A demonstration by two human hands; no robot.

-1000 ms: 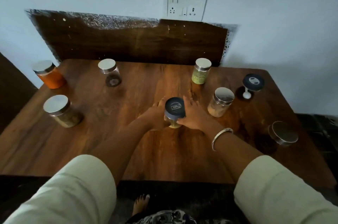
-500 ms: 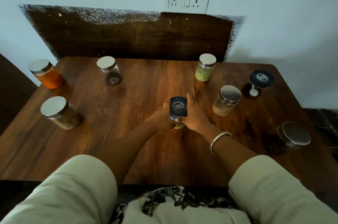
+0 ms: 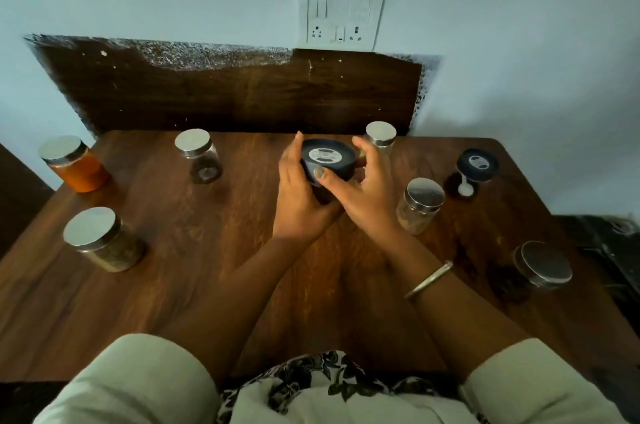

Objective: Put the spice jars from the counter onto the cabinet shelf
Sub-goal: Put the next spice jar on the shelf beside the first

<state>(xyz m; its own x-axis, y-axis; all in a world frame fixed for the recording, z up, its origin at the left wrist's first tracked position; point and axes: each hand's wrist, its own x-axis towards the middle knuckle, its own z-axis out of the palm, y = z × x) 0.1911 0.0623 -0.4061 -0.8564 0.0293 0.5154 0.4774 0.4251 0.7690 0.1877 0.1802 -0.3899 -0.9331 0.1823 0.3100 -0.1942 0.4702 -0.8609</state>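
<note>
Gripping a round jar with a dark blue lid and a pale label (image 3: 327, 160) at the frame's centre, both hands close round it above the brown wooden counter (image 3: 207, 285). The left hand (image 3: 298, 195) wraps its left side, fingers curled behind. The right hand (image 3: 367, 195) presses its thumb on the lid's near rim, fingers curved round the right side. The palms hide the jar's body and contents, and whether its base clears the wood cannot be told. Just behind the right fingers, a steel-lidded jar (image 3: 381, 138) is partly covered. At lower right, a steel-capped dark jar (image 3: 540, 266) is too dim to read.
</note>
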